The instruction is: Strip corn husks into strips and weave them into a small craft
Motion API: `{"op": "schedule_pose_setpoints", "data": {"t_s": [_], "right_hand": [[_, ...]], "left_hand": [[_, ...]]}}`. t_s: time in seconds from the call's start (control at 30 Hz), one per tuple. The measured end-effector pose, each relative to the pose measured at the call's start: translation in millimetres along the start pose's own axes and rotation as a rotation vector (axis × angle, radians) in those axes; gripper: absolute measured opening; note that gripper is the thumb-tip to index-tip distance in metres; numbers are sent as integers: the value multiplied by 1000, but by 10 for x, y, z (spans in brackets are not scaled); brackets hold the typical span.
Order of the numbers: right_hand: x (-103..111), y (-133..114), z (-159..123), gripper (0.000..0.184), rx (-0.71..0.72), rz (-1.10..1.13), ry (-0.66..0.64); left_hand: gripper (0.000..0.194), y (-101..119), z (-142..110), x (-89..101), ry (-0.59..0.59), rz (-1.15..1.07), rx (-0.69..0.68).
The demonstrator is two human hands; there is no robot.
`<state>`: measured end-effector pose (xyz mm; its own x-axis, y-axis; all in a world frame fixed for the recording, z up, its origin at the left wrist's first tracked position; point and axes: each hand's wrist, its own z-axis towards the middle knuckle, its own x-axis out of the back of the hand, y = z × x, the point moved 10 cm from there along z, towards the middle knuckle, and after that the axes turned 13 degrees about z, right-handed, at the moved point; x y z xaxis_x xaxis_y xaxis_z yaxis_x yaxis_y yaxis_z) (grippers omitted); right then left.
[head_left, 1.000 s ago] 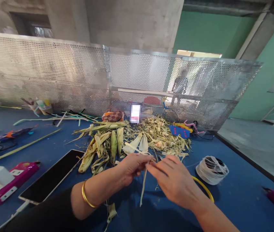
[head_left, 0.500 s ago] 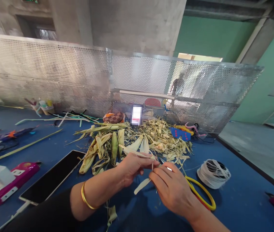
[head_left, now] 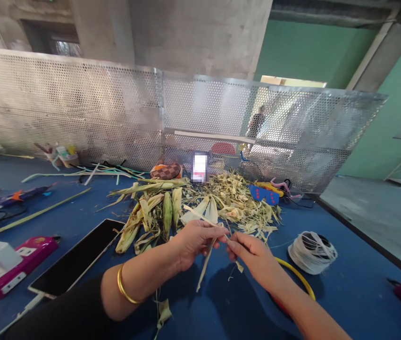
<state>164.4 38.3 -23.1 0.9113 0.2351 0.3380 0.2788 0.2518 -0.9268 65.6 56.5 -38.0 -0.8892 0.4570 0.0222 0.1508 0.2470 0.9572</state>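
Note:
My left hand (head_left: 197, 240), a gold bangle on its wrist, pinches pale strips of corn husk (head_left: 205, 267) between thumb and fingers. One strip sticks up to the left past the fingers, another hangs down below them. Close beside it, my right hand (head_left: 250, 254) is closed on the other end of the husk, with a short curled tip poking out under its fingers. Both hands nearly touch above the blue table (head_left: 200, 316). Just beyond them lie broad white husk pieces (head_left: 212, 211) and a heap of shredded husk (head_left: 239, 200).
Larger husks (head_left: 167, 215) lie left of the heap. A spool of white string (head_left: 313, 252) stands at right, near a yellow ring (head_left: 297, 274). At left are a phone (head_left: 78, 257) and a magenta power strip (head_left: 23, 262). A perforated metal screen (head_left: 115, 113) borders the back.
My right hand has turned and drawn slightly right, its fingers now pinching at the husk. The hanging strip has swung from slanting to nearly upright below my left hand.

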Motion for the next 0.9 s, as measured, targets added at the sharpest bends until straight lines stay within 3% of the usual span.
{"op": "schedule_pose_setpoints", "data": {"t_s": [0.2, 0.43, 0.53, 0.63, 0.77, 0.9], "right_hand": [[12, -64, -61, 34, -69, 78, -45], [41, -208, -118, 34, -85, 147, -133], [217, -255, -90, 30, -4, 16, 6], [356, -356, -74, 17, 168, -103, 159], [225, -359, -46, 14, 294, -187, 88], [215, -341, -45, 21, 295, -305, 97]], "left_hand": [[27, 16, 14, 12, 38, 183, -48], [30, 17, 39, 0, -62, 193, -44], [36, 31, 35, -55, -140, 127, -54], [41, 20, 16, -130, -204, 70, -46], [39, -33, -10, -157, -179, 89, 2], [29, -40, -23, -118, -109, 190, 20]]}}
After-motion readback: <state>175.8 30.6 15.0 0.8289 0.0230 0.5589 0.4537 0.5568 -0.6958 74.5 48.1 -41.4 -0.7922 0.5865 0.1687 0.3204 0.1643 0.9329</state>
